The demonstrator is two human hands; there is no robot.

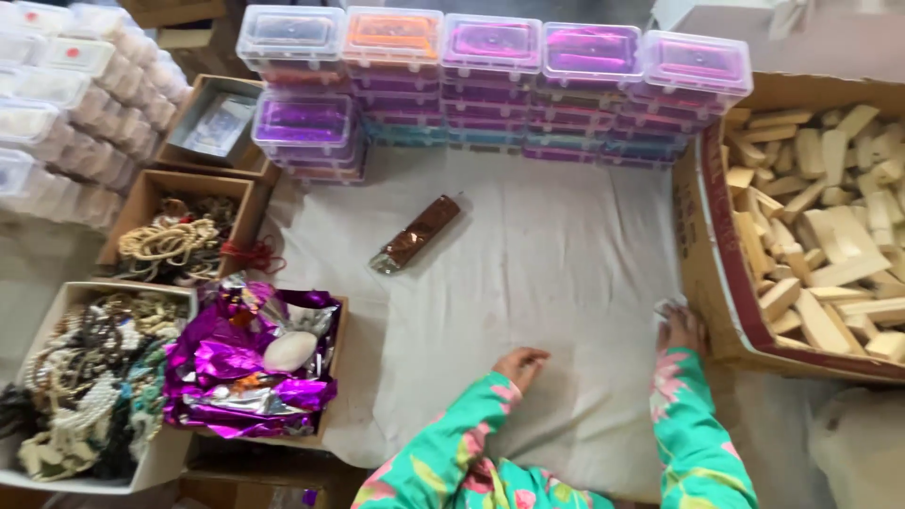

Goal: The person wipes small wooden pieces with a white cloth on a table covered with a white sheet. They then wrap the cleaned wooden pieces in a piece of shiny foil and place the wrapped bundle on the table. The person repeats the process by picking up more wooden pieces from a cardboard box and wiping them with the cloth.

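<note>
My left hand point(519, 364) rests on the pale cloth point(528, 254) near the bottom middle, its fingers curled in with nothing seen in them. At the cloth's right edge my right hand point(677, 326) touches the wall of a cardboard box point(702, 273) filled with pale wooden pieces point(820, 226); whether it holds anything small I cannot tell. Both arms wear green sleeves with pink flowers. A long brown foil-wrapped bar point(416, 233) lies on the cloth, well beyond both hands.
Stacks of clear lidded plastic boxes point(490, 85) with purple, pink and orange contents line the far side. On the left stand a box of purple foil point(247, 372), boxes of bead strings point(174, 236) point(85, 386) and white containers point(66, 94).
</note>
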